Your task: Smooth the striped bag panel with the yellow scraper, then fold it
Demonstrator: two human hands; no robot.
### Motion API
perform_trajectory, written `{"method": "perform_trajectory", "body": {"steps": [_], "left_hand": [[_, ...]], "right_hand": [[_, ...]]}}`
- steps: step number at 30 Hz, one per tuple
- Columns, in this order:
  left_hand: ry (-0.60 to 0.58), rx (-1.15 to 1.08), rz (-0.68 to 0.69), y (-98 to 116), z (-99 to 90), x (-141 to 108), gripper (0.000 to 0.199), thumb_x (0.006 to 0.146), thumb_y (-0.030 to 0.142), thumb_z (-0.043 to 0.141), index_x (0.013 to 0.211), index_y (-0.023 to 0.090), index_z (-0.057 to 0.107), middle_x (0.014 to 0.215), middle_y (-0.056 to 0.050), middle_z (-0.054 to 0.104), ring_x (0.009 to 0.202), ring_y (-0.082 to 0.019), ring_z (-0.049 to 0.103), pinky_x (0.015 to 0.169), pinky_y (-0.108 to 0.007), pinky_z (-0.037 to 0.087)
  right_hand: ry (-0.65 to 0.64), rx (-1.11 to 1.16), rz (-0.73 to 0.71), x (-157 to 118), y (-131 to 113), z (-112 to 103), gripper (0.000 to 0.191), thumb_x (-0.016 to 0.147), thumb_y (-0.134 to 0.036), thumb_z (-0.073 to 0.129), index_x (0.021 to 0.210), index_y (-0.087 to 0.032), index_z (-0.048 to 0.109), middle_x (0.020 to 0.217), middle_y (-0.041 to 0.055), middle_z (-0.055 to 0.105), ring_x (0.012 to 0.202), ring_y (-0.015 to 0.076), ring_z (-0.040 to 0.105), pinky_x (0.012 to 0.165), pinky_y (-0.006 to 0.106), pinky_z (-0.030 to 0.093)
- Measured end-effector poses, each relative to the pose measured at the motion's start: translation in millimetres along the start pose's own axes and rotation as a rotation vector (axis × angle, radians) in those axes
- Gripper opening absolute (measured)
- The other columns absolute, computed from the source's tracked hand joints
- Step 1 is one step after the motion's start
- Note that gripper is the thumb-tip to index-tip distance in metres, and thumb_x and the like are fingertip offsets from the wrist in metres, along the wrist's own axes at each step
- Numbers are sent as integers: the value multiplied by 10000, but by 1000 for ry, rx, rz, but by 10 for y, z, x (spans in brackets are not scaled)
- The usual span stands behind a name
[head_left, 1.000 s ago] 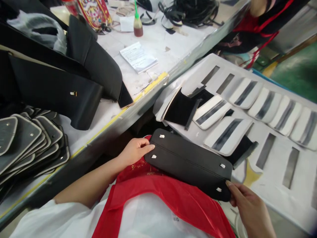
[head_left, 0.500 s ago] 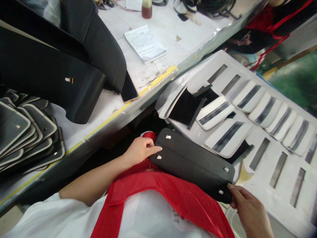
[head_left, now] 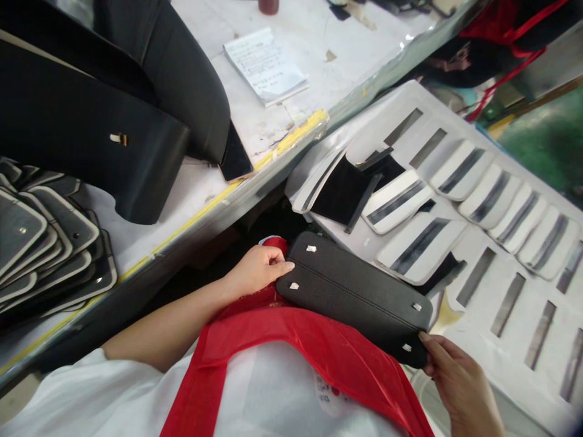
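Observation:
A long black leather-like panel (head_left: 353, 291) with rounded corners lies across my front. A stitched seam runs along its middle, and small white tabs poke through near its corners. My left hand (head_left: 262, 271) pinches the panel's left end, thumb on top and fingers curled beneath. At the opposite end my right hand (head_left: 458, 373) grips the lower right corner between thumb and fingers. What lies under the panel is hidden.
To the right, a white slotted board (head_left: 483, 309) carries several white pads with dark stripes (head_left: 421, 246). On the left table are curved black leather pieces (head_left: 113, 127), stacked grey panels (head_left: 54, 243), a phone (head_left: 235, 155) and a notepad (head_left: 266, 67).
The view has shifted slightly, so the table things sit a little higher and further left. Both hands keep their hold on the panel, which has barely moved.

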State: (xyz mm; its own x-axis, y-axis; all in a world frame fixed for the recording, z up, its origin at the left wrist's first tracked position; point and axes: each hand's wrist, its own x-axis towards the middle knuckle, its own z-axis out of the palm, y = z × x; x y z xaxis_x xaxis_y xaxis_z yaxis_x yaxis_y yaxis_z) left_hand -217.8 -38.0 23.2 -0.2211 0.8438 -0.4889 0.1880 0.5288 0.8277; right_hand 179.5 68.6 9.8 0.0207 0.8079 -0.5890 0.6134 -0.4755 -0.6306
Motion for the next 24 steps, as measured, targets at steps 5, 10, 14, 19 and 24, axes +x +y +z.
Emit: {"method": "perform_trajectory", "body": {"steps": [5, 10, 14, 19, 24], "left_hand": [[-27, 13, 17, 12, -33, 50, 337, 765, 400, 591, 555, 152, 503, 510, 39, 459, 499, -84, 380, 471, -224, 278], [-60, 94, 47, 21, -56, 81, 331, 752, 384, 604, 540, 151, 503, 501, 39, 476, 491, -82, 395, 481, -225, 285], [-37, 235, 116, 26, -73, 113, 335, 756, 382, 602, 538, 152, 497, 505, 39, 484, 486, -79, 395, 479, -226, 271], [-118, 229, 88, 47, -134, 166, 358, 749, 401, 612, 528, 154, 479, 480, 54, 446, 466, -70, 357, 476, -223, 267], [-67, 253, 75, 54, -118, 140, 430, 783, 469, 573, 512, 158, 451, 471, 54, 416, 471, -73, 346, 474, -230, 251]], "right_hand": [[11, 98, 25, -75, -116, 56, 333, 657, -471, 725, 642, -158, 611, 468, -22, 454, 438, 99, 370, 410, 230, 277], [31, 122, 24, -111, -171, 93, 332, 663, -462, 726, 636, -160, 592, 462, -27, 445, 431, 88, 370, 406, 215, 279], [29, 78, 24, -88, -147, 87, 344, 659, -482, 711, 658, -157, 599, 462, -29, 452, 425, 84, 376, 399, 206, 276], [47, -9, -2, -74, -125, 80, 336, 676, -483, 673, 645, -161, 581, 453, -28, 461, 420, 83, 376, 409, 211, 272], [39, -64, -31, -50, -112, 58, 376, 690, -528, 642, 614, -169, 558, 421, -22, 453, 420, 93, 375, 423, 223, 279]]}}
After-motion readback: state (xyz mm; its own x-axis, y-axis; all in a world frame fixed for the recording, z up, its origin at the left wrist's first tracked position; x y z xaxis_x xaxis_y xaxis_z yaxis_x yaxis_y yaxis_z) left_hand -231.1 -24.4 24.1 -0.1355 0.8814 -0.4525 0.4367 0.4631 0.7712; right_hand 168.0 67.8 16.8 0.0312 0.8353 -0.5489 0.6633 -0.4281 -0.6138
